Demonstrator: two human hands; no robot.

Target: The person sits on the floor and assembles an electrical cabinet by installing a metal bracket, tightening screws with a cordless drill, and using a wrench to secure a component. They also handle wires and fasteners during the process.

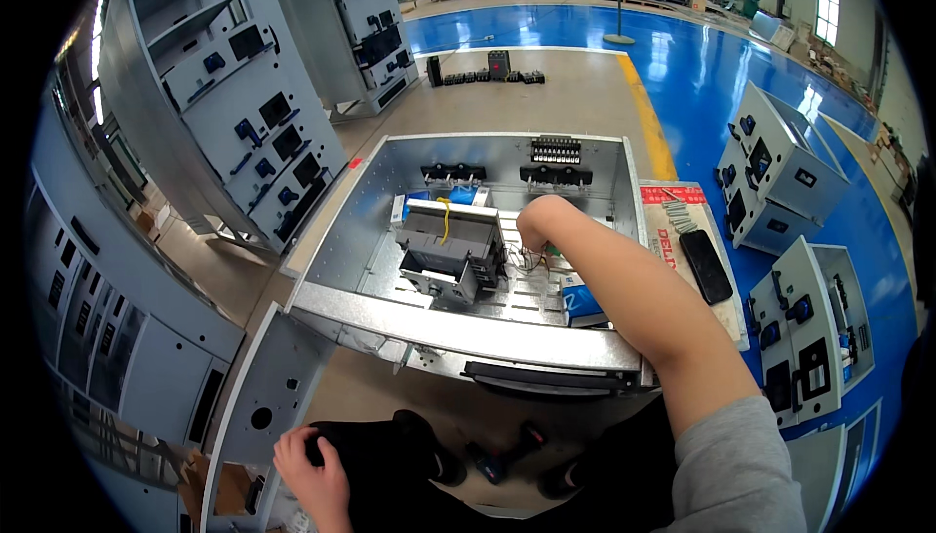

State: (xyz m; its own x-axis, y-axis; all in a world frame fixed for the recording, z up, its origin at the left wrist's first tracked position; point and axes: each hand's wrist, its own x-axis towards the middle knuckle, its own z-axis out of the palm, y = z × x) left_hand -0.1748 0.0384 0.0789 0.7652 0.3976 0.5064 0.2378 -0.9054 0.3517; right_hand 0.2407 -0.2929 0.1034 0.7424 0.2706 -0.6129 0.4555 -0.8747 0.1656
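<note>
My right hand [542, 220] reaches down into an open metal drawer cabinet [468, 305], its fingers hidden behind the back of the hand. Thin coloured wires [527, 260] show just below it. Left of that hand, a grey circuit breaker [450, 237] with a yellow wire [445, 219] stands on the slotted metal floor of the cabinet. My left hand [314, 471] rests on my knee, thumb apart from the lightly bent fingers and no object in it. Beside the knee, the cabinet's door panel [255, 387] hangs open.
A phone [705, 267] and several screws [677, 213] lie on a box [673, 270] to the right. Between my feet is a cordless drill [505, 453]. Tall grey cabinets [229, 94] stand at left, smaller drawer units [780, 177] at right. Black parts [492, 75] sit on the floor ahead.
</note>
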